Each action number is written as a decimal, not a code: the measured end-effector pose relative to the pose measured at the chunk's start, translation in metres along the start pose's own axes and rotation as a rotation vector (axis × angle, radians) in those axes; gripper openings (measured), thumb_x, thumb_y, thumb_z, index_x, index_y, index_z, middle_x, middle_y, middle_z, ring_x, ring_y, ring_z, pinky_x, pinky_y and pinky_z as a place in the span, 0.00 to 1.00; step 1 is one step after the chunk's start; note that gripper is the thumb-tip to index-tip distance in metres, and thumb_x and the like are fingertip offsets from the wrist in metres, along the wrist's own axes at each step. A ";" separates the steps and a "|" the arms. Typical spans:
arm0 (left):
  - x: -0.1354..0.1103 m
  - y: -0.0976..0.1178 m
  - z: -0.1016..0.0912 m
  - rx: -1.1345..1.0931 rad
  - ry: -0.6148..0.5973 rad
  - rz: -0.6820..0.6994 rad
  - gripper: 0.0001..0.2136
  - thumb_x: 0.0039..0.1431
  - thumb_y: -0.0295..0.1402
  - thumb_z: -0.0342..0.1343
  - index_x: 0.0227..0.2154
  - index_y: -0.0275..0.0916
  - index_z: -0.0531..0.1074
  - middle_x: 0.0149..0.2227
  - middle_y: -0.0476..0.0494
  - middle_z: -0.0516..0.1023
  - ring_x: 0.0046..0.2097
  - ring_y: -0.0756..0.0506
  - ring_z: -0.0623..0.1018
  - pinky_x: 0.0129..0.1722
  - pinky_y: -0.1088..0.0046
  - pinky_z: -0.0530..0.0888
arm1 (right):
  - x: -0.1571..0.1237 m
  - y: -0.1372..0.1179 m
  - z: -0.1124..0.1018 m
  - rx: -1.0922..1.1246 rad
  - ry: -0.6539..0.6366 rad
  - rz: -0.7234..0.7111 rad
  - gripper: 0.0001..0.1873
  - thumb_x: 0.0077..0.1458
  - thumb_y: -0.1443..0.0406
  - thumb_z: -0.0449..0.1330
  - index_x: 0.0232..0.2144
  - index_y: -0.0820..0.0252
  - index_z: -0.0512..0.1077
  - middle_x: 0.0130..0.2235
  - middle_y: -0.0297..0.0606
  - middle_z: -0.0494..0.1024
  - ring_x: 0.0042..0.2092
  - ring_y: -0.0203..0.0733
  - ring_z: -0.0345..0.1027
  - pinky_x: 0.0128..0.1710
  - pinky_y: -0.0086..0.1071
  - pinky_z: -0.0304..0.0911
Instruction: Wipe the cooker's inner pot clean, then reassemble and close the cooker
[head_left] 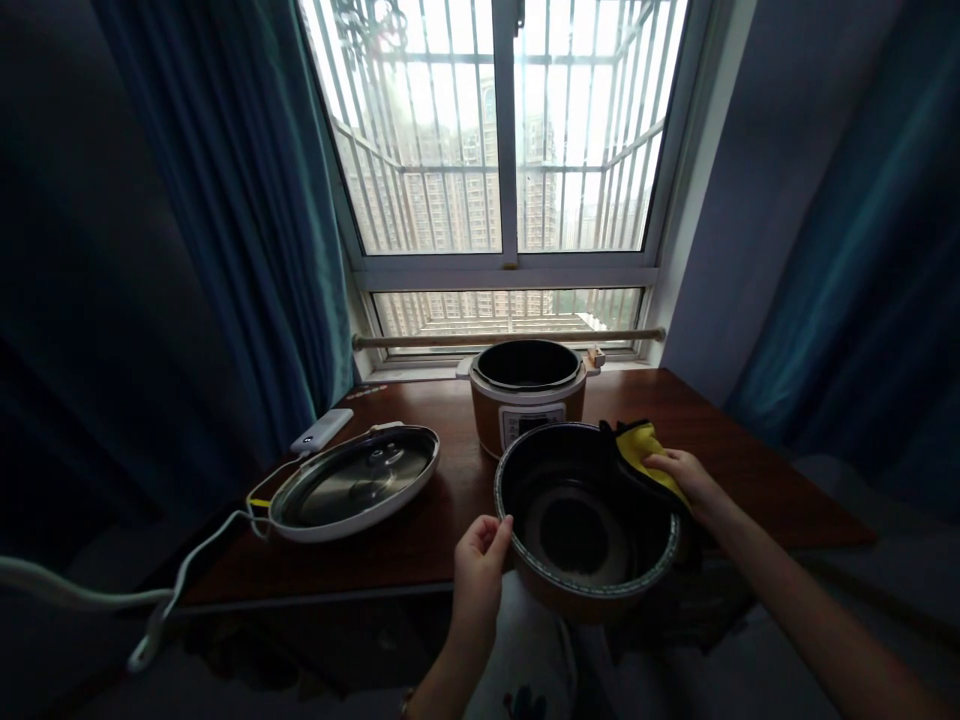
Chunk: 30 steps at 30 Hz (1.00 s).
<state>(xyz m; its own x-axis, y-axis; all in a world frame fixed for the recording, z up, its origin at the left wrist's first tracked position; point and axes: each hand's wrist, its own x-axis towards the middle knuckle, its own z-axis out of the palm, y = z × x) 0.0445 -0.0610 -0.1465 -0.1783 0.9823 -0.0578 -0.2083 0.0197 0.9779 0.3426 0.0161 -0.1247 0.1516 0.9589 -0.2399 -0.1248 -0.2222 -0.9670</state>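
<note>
A dark inner pot (585, 520) is held tilted over the near edge of the wooden table (420, 540). My left hand (480, 565) pinches the pot's left rim, fingers closed on it. My right hand (679, 470) presses a yellow cloth (641, 445) against the pot's far right rim, fingers closed on the cloth. Behind the pot stands the orange cooker body (529, 395) with its opening uncovered.
The cooker's lid (352, 482) lies upside down at the left of the table. A white power bank (321, 430) and a white cable (187, 570) lie near the left edge. A barred window (502, 150) and blue curtains (255, 200) stand behind.
</note>
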 end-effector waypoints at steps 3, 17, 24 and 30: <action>0.008 0.000 -0.002 0.002 0.015 0.020 0.17 0.45 0.44 0.59 0.20 0.36 0.63 0.19 0.54 0.63 0.24 0.54 0.62 0.25 0.79 0.60 | 0.007 0.003 0.007 0.007 0.010 -0.017 0.07 0.40 0.70 0.59 0.27 0.66 0.71 0.23 0.38 0.77 0.22 0.38 0.69 0.21 0.26 0.63; 0.048 0.009 -0.010 0.063 0.041 0.105 0.17 0.46 0.45 0.57 0.18 0.37 0.63 0.19 0.54 0.61 0.24 0.53 0.61 0.25 0.78 0.60 | 0.032 -0.004 0.035 0.013 0.139 -0.028 0.03 0.40 0.70 0.60 0.23 0.66 0.72 0.20 0.37 0.76 0.19 0.36 0.68 0.19 0.26 0.62; 0.096 0.030 -0.015 0.033 -0.001 0.119 0.15 0.45 0.43 0.58 0.18 0.36 0.64 0.18 0.55 0.61 0.22 0.54 0.60 0.23 0.79 0.59 | 0.071 -0.019 0.068 0.051 0.132 -0.024 0.01 0.39 0.71 0.59 0.19 0.64 0.70 0.18 0.37 0.75 0.19 0.36 0.67 0.19 0.26 0.63; 0.103 0.035 -0.023 0.031 -0.015 0.134 0.14 0.46 0.42 0.58 0.19 0.35 0.65 0.18 0.54 0.63 0.22 0.54 0.60 0.23 0.79 0.59 | 0.075 -0.013 0.077 0.076 0.109 -0.013 0.01 0.39 0.71 0.59 0.19 0.64 0.70 0.18 0.37 0.75 0.19 0.37 0.67 0.18 0.26 0.63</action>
<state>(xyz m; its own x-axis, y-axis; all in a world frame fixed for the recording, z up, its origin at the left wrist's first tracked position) -0.0037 0.0365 -0.1231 -0.1879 0.9792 0.0764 -0.1534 -0.1061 0.9825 0.2806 0.1049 -0.1233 0.2583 0.9359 -0.2395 -0.1953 -0.1922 -0.9617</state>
